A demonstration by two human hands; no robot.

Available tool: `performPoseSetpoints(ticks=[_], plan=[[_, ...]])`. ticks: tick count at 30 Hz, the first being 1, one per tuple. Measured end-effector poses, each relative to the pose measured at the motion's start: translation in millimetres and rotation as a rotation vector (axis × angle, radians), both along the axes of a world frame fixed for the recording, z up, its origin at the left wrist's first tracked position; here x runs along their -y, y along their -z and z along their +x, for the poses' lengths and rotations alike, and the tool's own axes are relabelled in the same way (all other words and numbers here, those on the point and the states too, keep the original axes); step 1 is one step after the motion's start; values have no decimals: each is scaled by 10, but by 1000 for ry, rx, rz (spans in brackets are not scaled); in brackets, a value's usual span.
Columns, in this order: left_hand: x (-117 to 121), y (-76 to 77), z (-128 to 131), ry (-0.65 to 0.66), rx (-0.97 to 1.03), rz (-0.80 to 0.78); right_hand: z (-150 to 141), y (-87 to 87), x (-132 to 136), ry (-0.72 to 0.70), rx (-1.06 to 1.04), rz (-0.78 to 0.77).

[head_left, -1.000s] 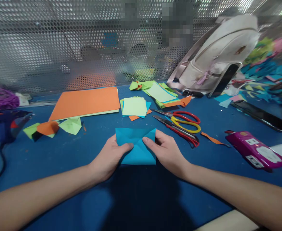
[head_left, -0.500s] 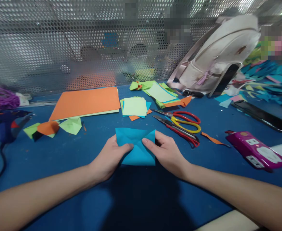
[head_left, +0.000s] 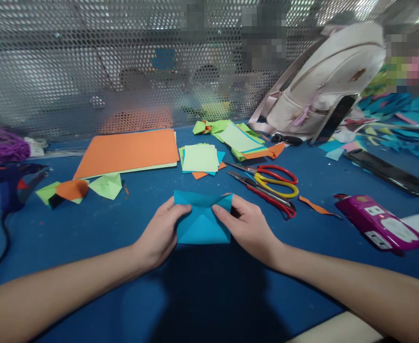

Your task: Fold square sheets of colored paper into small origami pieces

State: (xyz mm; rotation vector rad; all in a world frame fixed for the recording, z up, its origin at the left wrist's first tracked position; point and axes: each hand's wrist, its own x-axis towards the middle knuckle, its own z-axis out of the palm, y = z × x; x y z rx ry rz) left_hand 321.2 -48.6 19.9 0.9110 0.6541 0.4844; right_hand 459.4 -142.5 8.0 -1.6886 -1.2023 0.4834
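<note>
A square of blue paper (head_left: pixel 204 226) with crease lines is held between both hands, just above the table. My left hand (head_left: pixel 161 228) grips its left edge, thumb on the near face and fingers behind. On the opposite edge, my right hand (head_left: pixel 250 224) pinches it the same way, its thumb near the upper right corner. The upper edge bends slightly. Beyond the paper lies a stack of small paper squares (head_left: pixel 199 158), pale green on top. Scissors with red and yellow handles (head_left: pixel 275 178) and a red-handled cutter (head_left: pixel 266 193) rest to the right.
Orange sheets (head_left: pixel 130 148) and folded paper pieces (head_left: pixel 105 186) lie left of centre. A blue glue gun (head_left: pixel 9 186) with its cord is at far left. On the right are a purple power strip (head_left: pixel 381 221), a phone (head_left: pixel 390 171) and a backpack (head_left: pixel 323 81) against the perforated metal panel (head_left: pixel 87 62).
My left thumb has slid up along the paper toward its top edge. The paper has shifted and tilted slightly, and the right hand has barely moved.
</note>
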Motion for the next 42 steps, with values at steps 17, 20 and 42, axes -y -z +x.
performPoseSetpoints(ticks=[17, 20, 42], plan=[[-3, -5, 10, -67, 33, -6, 9, -23, 14, -107, -68, 57], [1, -11, 14, -65, 46, -23, 8, -34, 8, -123, -70, 60], [-25, 28, -2, -48, 20, -3, 17, 10, 0, -216, -66, 9]])
